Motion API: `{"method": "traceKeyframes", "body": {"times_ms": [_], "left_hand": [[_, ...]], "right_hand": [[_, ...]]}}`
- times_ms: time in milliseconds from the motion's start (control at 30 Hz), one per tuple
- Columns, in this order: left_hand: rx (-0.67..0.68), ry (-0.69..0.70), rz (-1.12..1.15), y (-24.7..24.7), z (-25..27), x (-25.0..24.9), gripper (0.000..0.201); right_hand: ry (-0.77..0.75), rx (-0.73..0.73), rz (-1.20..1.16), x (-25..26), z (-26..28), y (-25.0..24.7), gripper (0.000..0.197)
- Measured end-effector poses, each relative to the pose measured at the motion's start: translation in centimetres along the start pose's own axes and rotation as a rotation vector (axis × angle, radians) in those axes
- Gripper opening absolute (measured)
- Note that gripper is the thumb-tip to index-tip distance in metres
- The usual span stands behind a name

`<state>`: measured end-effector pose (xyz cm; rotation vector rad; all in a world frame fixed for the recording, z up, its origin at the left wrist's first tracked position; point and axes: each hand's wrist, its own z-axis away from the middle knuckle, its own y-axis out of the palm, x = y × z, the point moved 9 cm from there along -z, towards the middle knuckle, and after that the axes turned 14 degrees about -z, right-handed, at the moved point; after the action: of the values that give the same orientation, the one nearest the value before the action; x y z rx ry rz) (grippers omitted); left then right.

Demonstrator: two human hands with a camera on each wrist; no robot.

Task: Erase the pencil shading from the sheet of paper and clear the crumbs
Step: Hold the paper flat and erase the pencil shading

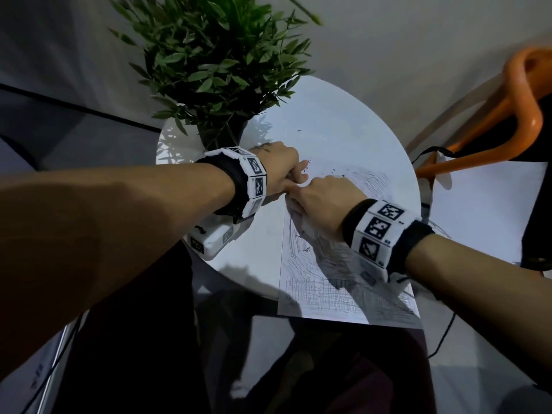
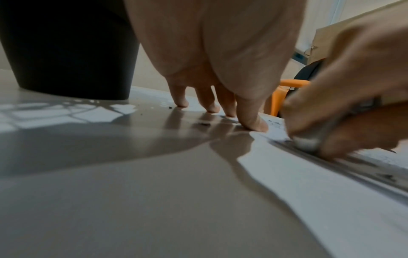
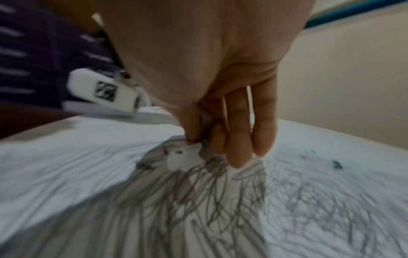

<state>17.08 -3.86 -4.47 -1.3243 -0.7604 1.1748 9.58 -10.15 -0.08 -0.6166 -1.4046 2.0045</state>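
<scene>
Right hand [image 1: 324, 196] pinching rounded pale eraser [image 2: 307, 142] on scribbled paper [image 1: 325, 291]; left hand [image 1: 276, 165] flat-fingered.

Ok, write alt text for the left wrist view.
The left hand presses its straight fingertips on the edge of the sheet of paper on a white table, while the right hand rubs a pale eraser along dark pencil shading. Eraser crumbs lie nearby, with a black plant pot behind.

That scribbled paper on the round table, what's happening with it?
A person is rubbing pencil shading off the paper. The right hand pinches a small eraser and presses it on the sheet, while the left hand's fingertips press down beside it. Much shading remains, and dark crumbs lie scattered near a potted plant.
</scene>
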Motion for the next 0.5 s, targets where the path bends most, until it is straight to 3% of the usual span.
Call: {"method": "traceKeyframes", "body": {"times_ms": [67, 167, 267, 367, 433, 500], "left_hand": [[0.006, 0.023, 0.029, 0.4, -0.2, 0.0, 0.024], [0.049, 0.039, 0.03, 0.8, -0.2, 0.0, 0.026], [0.065, 0.028, 0.026, 0.6, -0.1, -0.2, 0.031], [0.048, 0.017, 0.028, 0.1, 0.2, -0.2, 0.057], [0.051, 0.008, 0.013, 0.3, 0.2, -0.2, 0.049], [0.053, 0.021, 0.008, 0.7, -0.1, -0.1, 0.028]], "right_hand": [[-0.085, 0.073, 0.129, 1.6, 0.8, 0.9, 0.029], [-0.194, 0.142, 0.136, 2.7, 2.2, 1.8, 0.017], [-0.11, 0.102, 0.002, 1.0, 1.3, 0.9, 0.004], [0.002, 0.006, -0.02, -0.4, -0.7, -0.1, 0.025], [-0.004, 0.011, 0.015, 0.0, -0.9, 0.2, 0.033], [-0.079, 0.056, 0.071, 1.1, 0.2, 1.3, 0.024]]}}
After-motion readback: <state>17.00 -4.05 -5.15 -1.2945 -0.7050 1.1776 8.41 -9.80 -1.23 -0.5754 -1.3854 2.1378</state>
